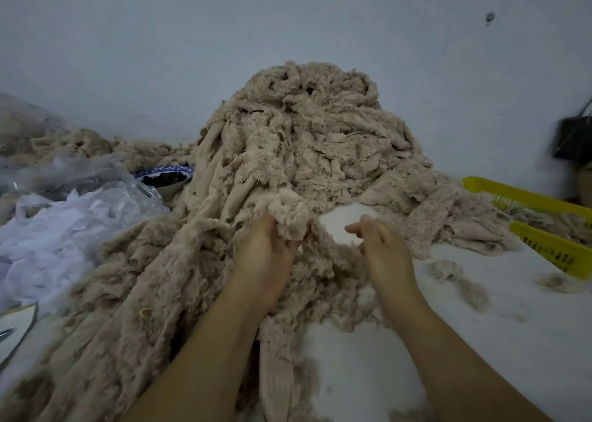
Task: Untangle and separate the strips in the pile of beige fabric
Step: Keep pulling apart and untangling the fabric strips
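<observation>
A tall pile of beige fabric strips rises against the wall in the middle of the view, tangled and fuzzy. More strips spill from it toward me on the left. My left hand grips a fluffy bunch of beige strip at the foot of the pile, fingers curled into it. My right hand hovers just to the right with fingers loosely curled; it looks to hold nothing, though a thin wisp may hide under it.
A clear plastic bag of white scraps lies at left, with a bowl of dark bits behind it. Two yellow baskets stand at right. Loose fluff dots the white tabletop. A dark bag hangs far right.
</observation>
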Demonstrator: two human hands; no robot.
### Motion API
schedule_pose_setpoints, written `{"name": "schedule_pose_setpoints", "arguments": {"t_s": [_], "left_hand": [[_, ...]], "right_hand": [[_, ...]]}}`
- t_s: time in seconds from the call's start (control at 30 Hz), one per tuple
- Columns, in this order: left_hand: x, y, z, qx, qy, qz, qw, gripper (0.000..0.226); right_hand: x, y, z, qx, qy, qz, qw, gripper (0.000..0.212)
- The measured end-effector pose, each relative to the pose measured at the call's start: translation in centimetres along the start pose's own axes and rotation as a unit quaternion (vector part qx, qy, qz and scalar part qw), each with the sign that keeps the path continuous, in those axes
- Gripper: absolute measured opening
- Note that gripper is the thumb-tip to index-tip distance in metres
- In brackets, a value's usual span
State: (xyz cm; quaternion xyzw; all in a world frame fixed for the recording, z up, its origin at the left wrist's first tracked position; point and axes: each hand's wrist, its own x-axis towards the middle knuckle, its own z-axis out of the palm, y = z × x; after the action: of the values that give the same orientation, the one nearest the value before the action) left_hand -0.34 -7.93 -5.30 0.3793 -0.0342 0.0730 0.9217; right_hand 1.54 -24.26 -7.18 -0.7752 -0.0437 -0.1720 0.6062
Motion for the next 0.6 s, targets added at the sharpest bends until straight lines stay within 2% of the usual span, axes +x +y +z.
{"name": "schedule_pose_setpoints", "arguments": {"t_s": [0.07, 0.13, 0.2, 0.27, 0.3, 0.33, 0.37, 0.4, 0.43, 0.5, 0.53, 0.6], "left_hand": [[0.1, -0.3, -0.1, 0.055, -0.016, 0.01, 0.998, 0.026], [0.0, -0.6, -0.2, 0.086, -0.022, 0.017, 0.996, 0.025], [-0.2, -0.6, -0.2, 0.093, -0.026, 0.018, 0.995, 0.026], [-0.2, -0.4, -0.2, 0.083, -0.021, 0.027, 0.996, 0.023], [-0.2, -0.4, -0.2, 0.105, -0.004, 0.033, 0.994, 0.018], [-0.3, -0.4, -0.1, 0.168, 0.023, 0.039, 0.985, 0.013], [-0.3, -0.6, -0.1, 0.273, 0.051, 0.05, 0.959, 0.01], [-0.4, -0.8, -0.2, 0.382, 0.062, 0.068, 0.92, 0.008], [-0.5, -1.1, -0.2, 0.455, 0.045, 0.088, 0.885, 0.006], [-0.6, -1.5, -0.3, 0.521, -0.04, 0.115, 0.845, 0.011], [-0.6, -1.5, -0.4, 0.544, -0.071, 0.124, 0.827, 0.01], [-0.5, -1.1, -0.6, 0.577, -0.084, 0.123, 0.803, 0.007]], "right_hand": [[-0.3, -0.5, 0.2, 0.003, -0.089, -0.036, 0.995, 0.03], [-0.8, -0.6, 1.0, -0.055, -0.177, -0.064, 0.981, 0.023], [-1.0, 0.1, 1.8, -0.104, -0.194, -0.096, 0.971, 0.024], [-0.7, -0.2, 1.7, -0.015, -0.162, -0.043, 0.986, 0.027], [-0.3, -0.5, 1.3, 0.09, -0.151, 0.01, 0.984, 0.029], [0.1, -0.5, 1.0, 0.197, -0.156, 0.055, 0.966, 0.03], [0.3, -0.6, 0.8, 0.269, -0.172, 0.088, 0.944, 0.032], [0.4, -0.5, 0.9, 0.275, -0.201, 0.084, 0.936, 0.036], [0.2, -0.5, 1.2, 0.228, -0.223, 0.07, 0.945, 0.033], [-0.1, 0.2, 1.6, 0.132, -0.213, 0.041, 0.967, 0.015], [0.0, 0.1, 1.6, 0.133, -0.194, 0.053, 0.971, 0.014], [0.4, 0.5, 1.3, 0.151, -0.171, 0.091, 0.969, 0.022]]}}
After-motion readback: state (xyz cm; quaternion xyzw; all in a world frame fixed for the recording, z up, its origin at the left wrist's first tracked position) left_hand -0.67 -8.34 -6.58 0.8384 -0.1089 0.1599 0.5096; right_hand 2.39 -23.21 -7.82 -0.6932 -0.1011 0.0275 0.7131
